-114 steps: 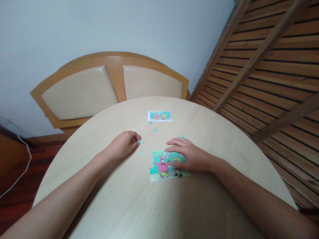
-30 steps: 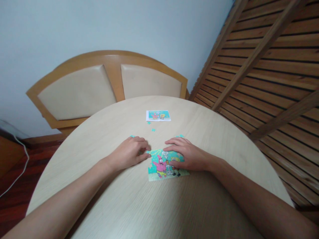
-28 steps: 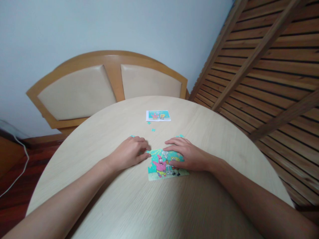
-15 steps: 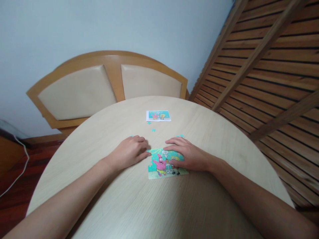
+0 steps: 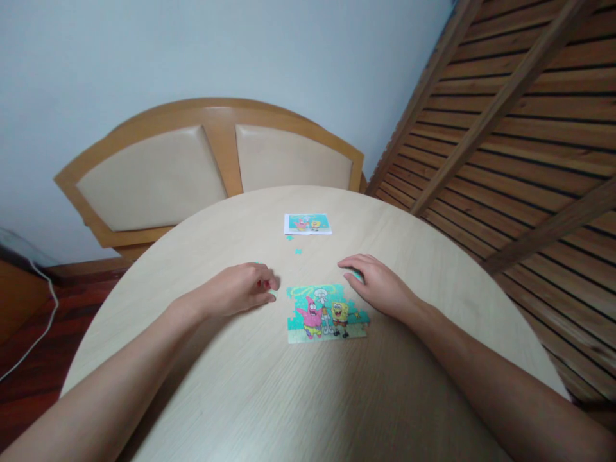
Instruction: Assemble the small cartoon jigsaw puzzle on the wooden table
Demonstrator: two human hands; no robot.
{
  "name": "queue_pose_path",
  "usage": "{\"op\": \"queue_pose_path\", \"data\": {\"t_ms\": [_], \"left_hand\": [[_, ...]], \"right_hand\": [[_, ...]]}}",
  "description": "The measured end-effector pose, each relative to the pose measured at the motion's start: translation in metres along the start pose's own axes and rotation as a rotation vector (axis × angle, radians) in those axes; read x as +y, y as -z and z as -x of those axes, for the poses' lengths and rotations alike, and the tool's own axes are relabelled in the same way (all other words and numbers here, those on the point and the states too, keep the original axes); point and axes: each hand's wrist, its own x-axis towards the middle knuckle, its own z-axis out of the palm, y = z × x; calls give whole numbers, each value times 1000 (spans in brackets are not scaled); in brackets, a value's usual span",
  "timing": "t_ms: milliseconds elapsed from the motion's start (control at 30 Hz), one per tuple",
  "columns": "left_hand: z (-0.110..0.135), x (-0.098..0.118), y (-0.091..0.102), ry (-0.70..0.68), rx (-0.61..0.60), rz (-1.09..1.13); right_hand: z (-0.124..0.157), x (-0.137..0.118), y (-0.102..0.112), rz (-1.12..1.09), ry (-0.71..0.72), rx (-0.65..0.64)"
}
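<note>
The puzzle [image 5: 312,314] lies just below frame centre, beside both hands' fingers: the left hand's [image 5: 238,289] narrowly parted, the right hand's [image 5: 382,282] around a piece [image 5: 357,274], grip unclear.

Right hand [image 5: 382,283] off puzzle [image 5: 315,330] now, gone toward 2 o'clock, beside blue-green piece [image 5: 355,274]. Yellow sponge picture [image 5: 339,312] uncovered. Left hand [image 5: 235,289] slid toward 9 o'clock, away from puzzle corner.
</note>
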Motion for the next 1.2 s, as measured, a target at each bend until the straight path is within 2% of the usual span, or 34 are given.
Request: {"op": "queue_pose_path", "data": {"t_ms": [267,433,567,667,933,1100,1200], "left_hand": [[0,-5,-3,18,43,37],[0,-3,-3,35,25,88],[-1,-2,-1,26,20,74],[-1,-3,1,67,57,37],[-3,-17,-4,142,208,17],[-5,-31,-6,216,247,18],[-2,-37,-3,305,279,-40]], "right_hand": [[-1,10,-3,37,-49,59],[0,13,-5,47,-46,74],[1,14,-4,86,-105,101],[1,14,-4,103,-156,95],[1,10,1,85,-160,36],[2,9,0,52,-130,18],[2,10,0,45,-93,21]]}}
